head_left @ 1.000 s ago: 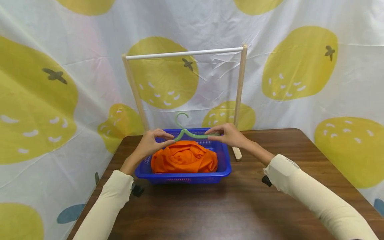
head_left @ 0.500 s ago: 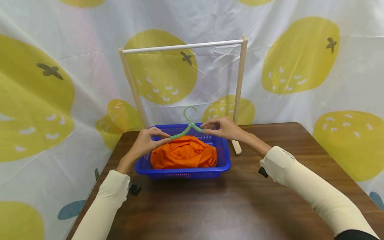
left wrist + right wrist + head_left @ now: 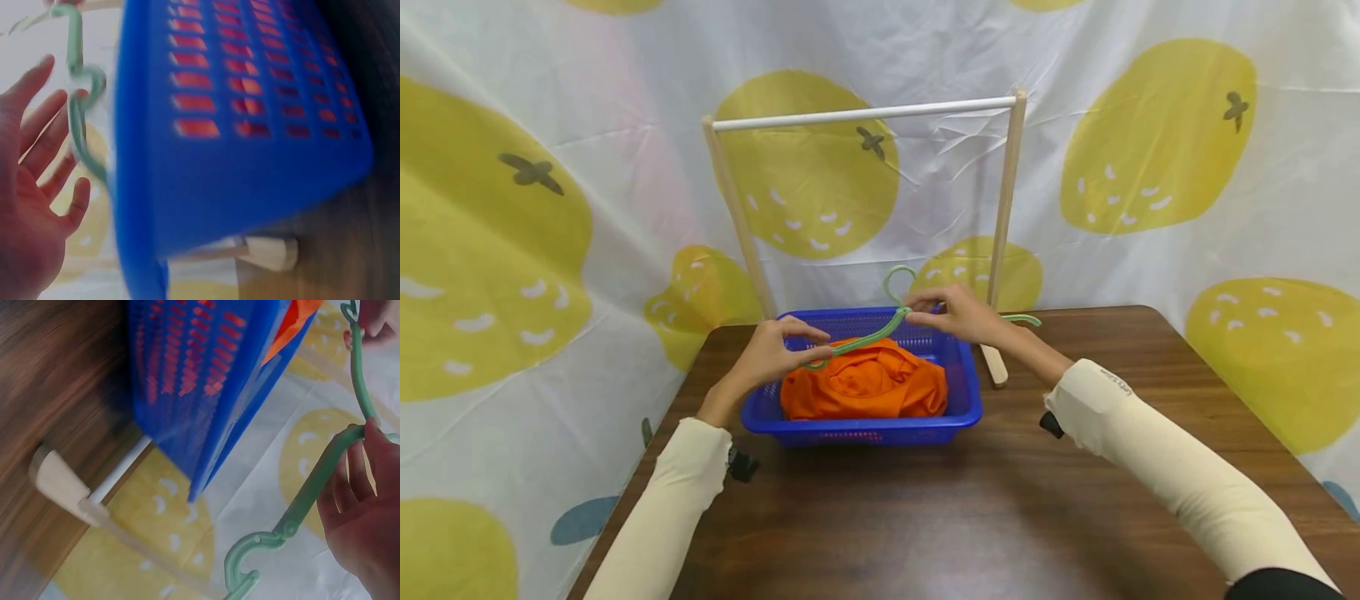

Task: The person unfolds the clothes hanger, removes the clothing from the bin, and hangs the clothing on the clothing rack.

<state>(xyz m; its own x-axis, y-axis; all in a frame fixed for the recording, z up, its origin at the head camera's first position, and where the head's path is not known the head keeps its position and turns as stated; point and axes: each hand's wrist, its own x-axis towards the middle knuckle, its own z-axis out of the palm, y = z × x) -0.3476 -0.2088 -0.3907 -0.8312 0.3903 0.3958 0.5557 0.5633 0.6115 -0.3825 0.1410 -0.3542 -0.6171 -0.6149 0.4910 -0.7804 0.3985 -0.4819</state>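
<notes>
A green clothes hanger (image 3: 876, 335) is held tilted above the blue basket (image 3: 861, 429), its hook (image 3: 891, 279) upward. My right hand (image 3: 958, 312) pinches it close to the neck; the thumb and fingertips on it show in the right wrist view. One arm of the hanger sticks out beyond that wrist. My left hand (image 3: 771, 354) is at the hanger's other end. In the left wrist view its fingers (image 3: 47, 150) are spread loosely and the thumb stands apart, with a fingertip by the hanger's notch. Bunched orange cloth (image 3: 861, 387) lies in the basket.
Behind the basket stands a rack with a white rail (image 3: 865, 115) and wooden posts. Its right foot (image 3: 995, 367) extends along the basket's right side. The brown tabletop (image 3: 880, 517) stretches toward me. A fruit-patterned curtain (image 3: 940, 50) surrounds the back and sides.
The hanger has shifted right. My right hand now grips it by the neck rather than along its right arm, while my left hand has ended up at its left tip.
</notes>
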